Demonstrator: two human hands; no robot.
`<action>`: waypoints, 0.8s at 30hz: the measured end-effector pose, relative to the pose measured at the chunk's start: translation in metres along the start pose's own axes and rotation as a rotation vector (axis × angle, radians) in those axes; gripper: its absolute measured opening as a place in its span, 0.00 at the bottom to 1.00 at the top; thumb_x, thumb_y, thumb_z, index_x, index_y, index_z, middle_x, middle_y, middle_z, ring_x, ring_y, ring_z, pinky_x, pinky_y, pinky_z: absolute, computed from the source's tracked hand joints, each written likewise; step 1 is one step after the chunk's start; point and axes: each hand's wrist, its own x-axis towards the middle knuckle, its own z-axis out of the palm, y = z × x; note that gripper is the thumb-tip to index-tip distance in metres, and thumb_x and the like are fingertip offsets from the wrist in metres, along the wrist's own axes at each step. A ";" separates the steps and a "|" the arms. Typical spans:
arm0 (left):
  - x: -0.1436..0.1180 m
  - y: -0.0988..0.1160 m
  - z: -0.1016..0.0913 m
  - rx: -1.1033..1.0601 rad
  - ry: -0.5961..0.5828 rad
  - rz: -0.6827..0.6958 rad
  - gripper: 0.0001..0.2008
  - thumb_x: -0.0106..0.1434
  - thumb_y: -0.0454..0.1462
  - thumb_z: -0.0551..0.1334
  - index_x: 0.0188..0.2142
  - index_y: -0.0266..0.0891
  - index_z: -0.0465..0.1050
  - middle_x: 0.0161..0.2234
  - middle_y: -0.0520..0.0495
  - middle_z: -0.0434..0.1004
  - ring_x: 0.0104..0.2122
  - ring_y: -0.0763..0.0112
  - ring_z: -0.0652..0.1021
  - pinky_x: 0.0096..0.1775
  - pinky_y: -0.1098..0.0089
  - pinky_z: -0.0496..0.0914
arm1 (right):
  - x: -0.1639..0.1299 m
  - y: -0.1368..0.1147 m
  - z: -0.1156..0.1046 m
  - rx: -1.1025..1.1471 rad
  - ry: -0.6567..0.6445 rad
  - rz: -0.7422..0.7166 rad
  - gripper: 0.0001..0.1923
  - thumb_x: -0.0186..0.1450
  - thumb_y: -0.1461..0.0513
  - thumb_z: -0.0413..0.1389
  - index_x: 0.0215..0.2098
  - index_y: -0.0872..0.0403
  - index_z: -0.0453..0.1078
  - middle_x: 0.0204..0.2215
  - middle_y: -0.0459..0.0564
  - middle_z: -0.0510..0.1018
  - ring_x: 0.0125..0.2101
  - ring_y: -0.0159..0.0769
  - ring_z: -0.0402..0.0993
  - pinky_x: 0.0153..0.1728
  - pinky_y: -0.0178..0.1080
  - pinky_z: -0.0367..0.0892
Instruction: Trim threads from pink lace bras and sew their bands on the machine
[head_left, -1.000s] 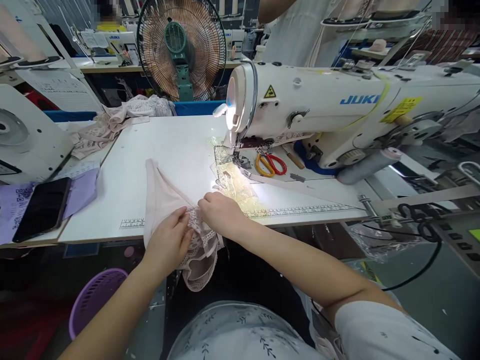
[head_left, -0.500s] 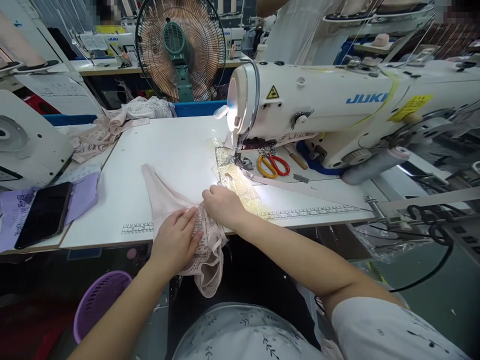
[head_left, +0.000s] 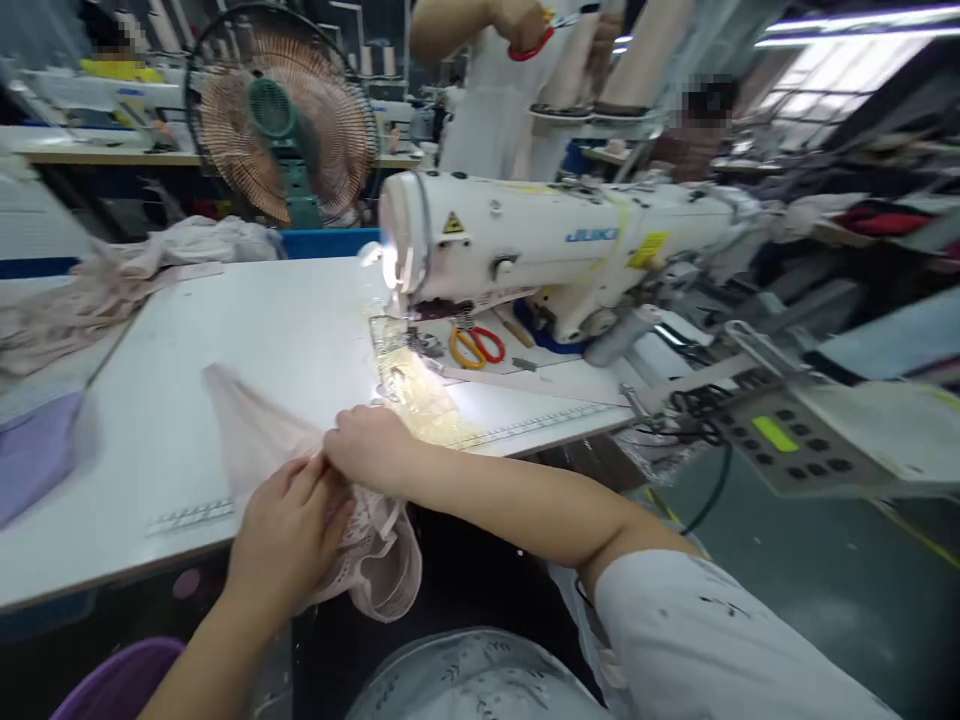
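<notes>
A pale pink lace bra (head_left: 382,580) lies over the table's front edge. Its smooth wing spreads on the white top and a cup hangs down towards my lap. My left hand (head_left: 289,520) is closed on the lace part, fingers bent over the cloth. Right against it, my right hand (head_left: 367,445) is curled into a pinch at the bra's upper edge; its fingertips are partly hidden. Just beyond the right hand is the sewing machine (head_left: 465,235), its needle area lit, with yellowish taped film (head_left: 420,395) on the table before it.
Scissors with red and yellow handles (head_left: 480,345) lie under the machine arm. Pale pink garments (head_left: 150,270) are heaped at the back left. A control panel (head_left: 795,435) juts out at the right. Behind the machine, a co-worker's hand (head_left: 517,20) holds red-handled scissors.
My view has turned to the right, so the table and machine appear further left. My hands have come together on the bra. A co-worker's hand with scissors has come into view.
</notes>
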 end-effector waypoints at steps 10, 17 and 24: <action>0.006 -0.008 0.012 0.022 0.087 0.099 0.24 0.64 0.43 0.54 0.54 0.29 0.64 0.50 0.34 0.72 0.41 0.49 0.71 0.45 0.51 0.66 | 0.005 0.022 0.001 0.062 0.102 0.134 0.14 0.62 0.69 0.45 0.39 0.57 0.71 0.37 0.48 0.77 0.36 0.33 0.71 0.32 0.32 0.62; 0.006 0.000 0.005 0.079 0.071 0.055 0.21 0.64 0.43 0.54 0.49 0.29 0.71 0.48 0.37 0.76 0.42 0.52 0.73 0.41 0.55 0.70 | -0.011 0.042 0.000 0.163 0.013 0.114 0.10 0.65 0.61 0.49 0.34 0.55 0.71 0.33 0.51 0.77 0.31 0.35 0.71 0.28 0.33 0.61; 0.013 0.006 0.007 0.094 0.131 0.094 0.20 0.65 0.39 0.53 0.46 0.22 0.70 0.41 0.32 0.75 0.42 0.54 0.73 0.44 0.58 0.70 | -0.091 0.147 -0.014 0.023 0.060 0.624 0.16 0.69 0.65 0.42 0.40 0.59 0.72 0.37 0.57 0.76 0.37 0.40 0.72 0.34 0.36 0.60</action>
